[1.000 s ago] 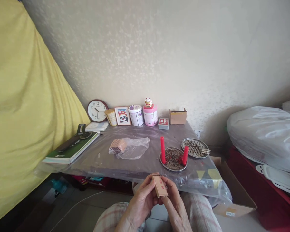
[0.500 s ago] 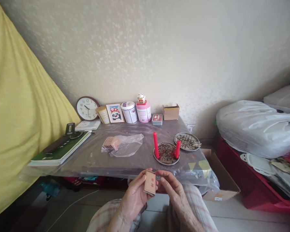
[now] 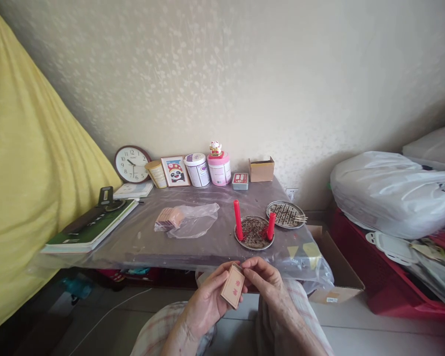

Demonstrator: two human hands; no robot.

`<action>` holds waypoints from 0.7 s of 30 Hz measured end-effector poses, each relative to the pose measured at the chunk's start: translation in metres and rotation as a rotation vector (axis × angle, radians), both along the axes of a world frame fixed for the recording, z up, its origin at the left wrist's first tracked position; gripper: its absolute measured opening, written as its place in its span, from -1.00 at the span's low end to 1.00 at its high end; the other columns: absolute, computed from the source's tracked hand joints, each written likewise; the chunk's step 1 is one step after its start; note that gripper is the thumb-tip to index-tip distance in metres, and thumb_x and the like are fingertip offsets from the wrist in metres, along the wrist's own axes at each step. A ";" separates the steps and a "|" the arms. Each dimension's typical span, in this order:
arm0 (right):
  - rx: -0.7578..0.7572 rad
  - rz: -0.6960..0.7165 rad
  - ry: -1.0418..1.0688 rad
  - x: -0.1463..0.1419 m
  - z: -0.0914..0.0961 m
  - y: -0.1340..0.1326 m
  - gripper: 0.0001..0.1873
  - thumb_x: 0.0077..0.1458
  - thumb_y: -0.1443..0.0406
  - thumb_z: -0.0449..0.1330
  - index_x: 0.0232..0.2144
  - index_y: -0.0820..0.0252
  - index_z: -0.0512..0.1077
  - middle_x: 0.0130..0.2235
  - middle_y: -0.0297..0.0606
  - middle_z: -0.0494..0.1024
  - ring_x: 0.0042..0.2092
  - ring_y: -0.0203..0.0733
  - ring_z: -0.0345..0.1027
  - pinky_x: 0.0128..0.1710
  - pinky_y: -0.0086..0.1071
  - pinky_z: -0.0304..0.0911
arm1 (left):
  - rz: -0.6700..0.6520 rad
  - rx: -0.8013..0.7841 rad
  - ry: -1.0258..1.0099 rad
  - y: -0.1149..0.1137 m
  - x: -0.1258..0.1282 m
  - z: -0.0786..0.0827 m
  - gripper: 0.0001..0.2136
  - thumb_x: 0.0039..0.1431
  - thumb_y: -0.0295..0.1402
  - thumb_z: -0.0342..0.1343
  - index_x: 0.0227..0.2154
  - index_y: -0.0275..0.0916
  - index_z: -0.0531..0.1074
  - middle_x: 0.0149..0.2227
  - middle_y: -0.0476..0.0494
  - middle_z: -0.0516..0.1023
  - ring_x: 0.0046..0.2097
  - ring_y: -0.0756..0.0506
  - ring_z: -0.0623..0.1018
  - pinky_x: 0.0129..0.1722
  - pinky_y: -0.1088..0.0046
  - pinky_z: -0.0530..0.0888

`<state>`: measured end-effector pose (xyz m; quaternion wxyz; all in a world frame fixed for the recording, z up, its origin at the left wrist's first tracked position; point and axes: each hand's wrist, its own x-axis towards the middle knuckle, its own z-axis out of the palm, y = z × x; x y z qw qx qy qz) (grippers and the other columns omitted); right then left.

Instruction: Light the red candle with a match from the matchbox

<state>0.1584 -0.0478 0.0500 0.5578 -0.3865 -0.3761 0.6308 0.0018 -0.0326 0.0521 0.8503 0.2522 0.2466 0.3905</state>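
Observation:
My left hand [image 3: 209, 299] is closed around a tan matchbox [image 3: 233, 286] with red characters on its face, held tilted above my lap. The fingers of my right hand [image 3: 263, 282] pinch at the upper end of the box, partly hiding that corner. Beyond the hands, on the table, two red candles [image 3: 238, 220] stand on a round metal plate [image 3: 254, 232] with dark residue; the left one is taller. To the right of it lies a second stained plate [image 3: 284, 215], with several matchsticks [image 3: 300, 217] over its edge.
On the plastic-covered table [image 3: 141, 242] lies a bag of small boxes [image 3: 170, 218]. A green book [image 3: 92, 227] is at left. Along the wall stand a clock [image 3: 132, 164], tubs [image 3: 197, 170] and a small carton [image 3: 261, 170]. A cardboard box [image 3: 341, 272] sits by the right edge.
My right hand has moved left and up onto the end of the matchbox, its fingers now touching it. The box has tilted further to the right in my left hand.

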 end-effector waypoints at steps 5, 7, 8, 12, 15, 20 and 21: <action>0.000 0.010 -0.013 0.004 -0.003 0.003 -0.76 -0.01 0.11 0.33 -0.40 0.09 0.40 -0.52 -0.44 0.49 -0.56 -0.31 0.34 -0.48 -0.37 0.36 | -0.035 0.021 0.012 0.000 -0.002 -0.001 -0.71 0.21 -0.32 0.05 -0.07 -0.32 0.47 -0.36 -0.27 0.61 -0.39 -0.07 0.55 -0.41 0.45 0.41; 0.019 0.015 -0.011 0.004 -0.003 0.004 -0.76 0.00 0.11 0.32 -0.40 0.09 0.40 -0.52 -0.45 0.50 -0.55 -0.32 0.34 -0.48 -0.38 0.35 | -0.039 0.017 0.019 0.000 -0.003 -0.002 -0.69 0.23 -0.32 0.01 -0.05 -0.34 0.46 -0.36 -0.30 0.62 -0.41 -0.07 0.55 -0.42 0.45 0.40; 0.030 0.016 -0.008 0.004 -0.003 0.004 -0.75 -0.01 0.10 0.33 -0.40 0.09 0.40 -0.52 -0.45 0.50 -0.55 -0.33 0.34 -0.48 -0.39 0.35 | -0.040 0.013 0.022 0.000 -0.003 -0.003 -0.69 0.23 -0.33 -0.01 -0.04 -0.36 0.45 -0.37 -0.31 0.62 -0.41 -0.07 0.55 -0.42 0.45 0.39; 0.055 0.007 -0.014 0.002 -0.002 0.003 -0.75 -0.03 0.09 0.33 -0.42 0.08 0.42 -0.48 -0.45 0.52 -0.54 -0.34 0.36 -0.47 -0.39 0.36 | -0.038 -0.009 0.036 0.002 -0.003 -0.006 -0.67 0.23 -0.34 -0.06 -0.04 -0.38 0.43 -0.37 -0.35 0.63 -0.43 -0.08 0.55 -0.44 0.44 0.37; 0.082 -0.009 -0.103 0.004 -0.003 0.002 -0.78 0.01 0.08 0.29 -0.42 0.07 0.44 -0.48 -0.42 0.52 -0.52 -0.30 0.38 -0.44 -0.35 0.40 | -0.024 -0.031 0.055 0.003 -0.002 -0.007 -0.65 0.21 -0.36 -0.07 -0.01 -0.38 0.41 -0.38 -0.33 0.62 -0.45 -0.08 0.54 -0.46 0.44 0.36; 0.172 -0.031 -0.403 0.011 0.001 0.000 -0.78 0.09 0.09 0.21 -0.38 0.10 0.46 -0.43 -0.35 0.55 -0.46 -0.23 0.46 -0.42 -0.35 0.43 | -0.002 -0.041 0.108 0.003 -0.001 -0.005 -0.63 0.16 -0.38 -0.04 0.01 -0.40 0.40 -0.40 -0.31 0.62 -0.47 -0.09 0.53 -0.49 0.44 0.33; 0.194 -0.022 -0.471 0.012 0.004 0.000 -0.79 0.11 0.11 0.19 -0.37 0.12 0.46 -0.43 -0.34 0.55 -0.45 -0.22 0.47 -0.42 -0.37 0.43 | 0.007 -0.042 0.120 0.003 -0.001 -0.005 -0.62 0.16 -0.38 -0.04 0.01 -0.40 0.40 -0.40 -0.30 0.61 -0.47 -0.09 0.52 -0.49 0.43 0.33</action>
